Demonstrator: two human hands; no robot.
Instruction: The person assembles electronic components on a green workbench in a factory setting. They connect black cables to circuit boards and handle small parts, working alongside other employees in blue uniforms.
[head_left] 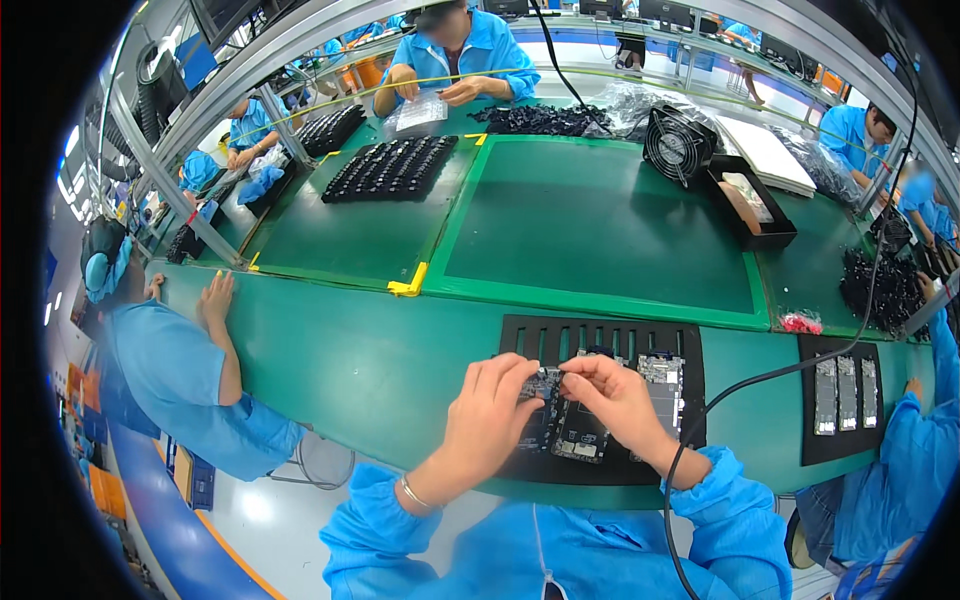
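Between both hands, a small dark circuit board (pixel 543 384) is held just above a black slotted tray (pixel 692 345). My left hand (pixel 488 412) pinches its left side between thumb and fingers. At its upper right edge, the thumb and forefinger of my right hand (pixel 612 400) are closed; the fingertips partly cover what they grip. Phone-sized electronic assemblies lie in the tray below. One assembly with a black lower part (pixel 578 440) sits under my hands, and another with a silvery board (pixel 660 370) lies beside my right hand.
A black cable (pixel 745 382) crosses the tray's right side. Farther right lies a second black tray (pixel 812 440) with three assemblies. Beyond the bench stand a fan (pixel 678 146), an open black box (pixel 768 238) and a foam tray of black parts (pixel 390 168). Co-workers sit left, right and opposite.
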